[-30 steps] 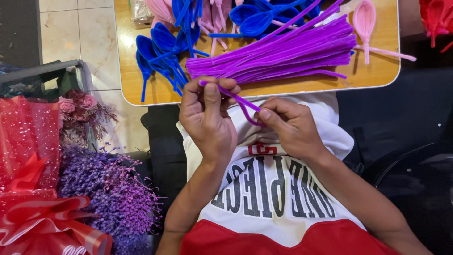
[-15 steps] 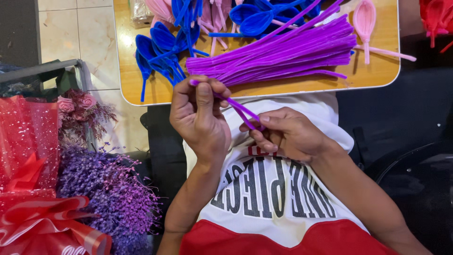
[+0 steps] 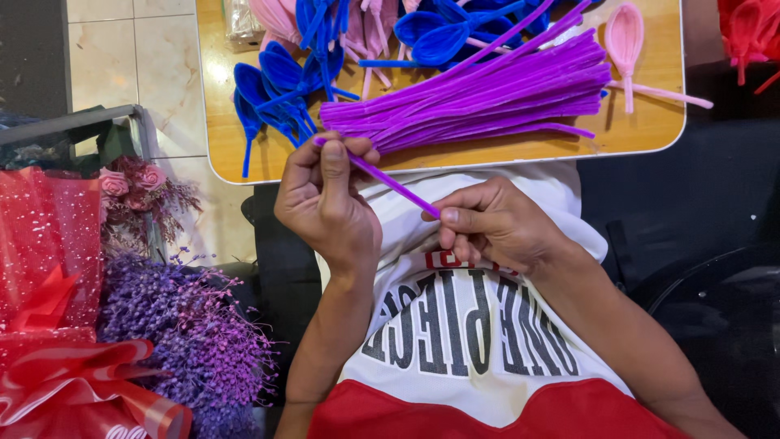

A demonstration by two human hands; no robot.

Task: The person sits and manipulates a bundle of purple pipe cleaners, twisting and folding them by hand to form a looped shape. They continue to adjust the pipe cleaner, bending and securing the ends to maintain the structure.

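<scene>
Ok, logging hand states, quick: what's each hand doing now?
Left hand: closed, pinching one end of a thin fuzzy purple pipe cleaner.
Right hand: closed, pinching its other end.

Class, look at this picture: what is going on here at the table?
A seated person holds one purple pipe cleaner stretched between both hands, just in front of a small wooden table. The left hand pinches its upper end and the right hand pinches its lower end. On the table lies a bundle of purple pipe cleaners, with blue loops and a pink loop bent from the same stuff. Purple dried flowers and red wrapping sit to the left.
</scene>
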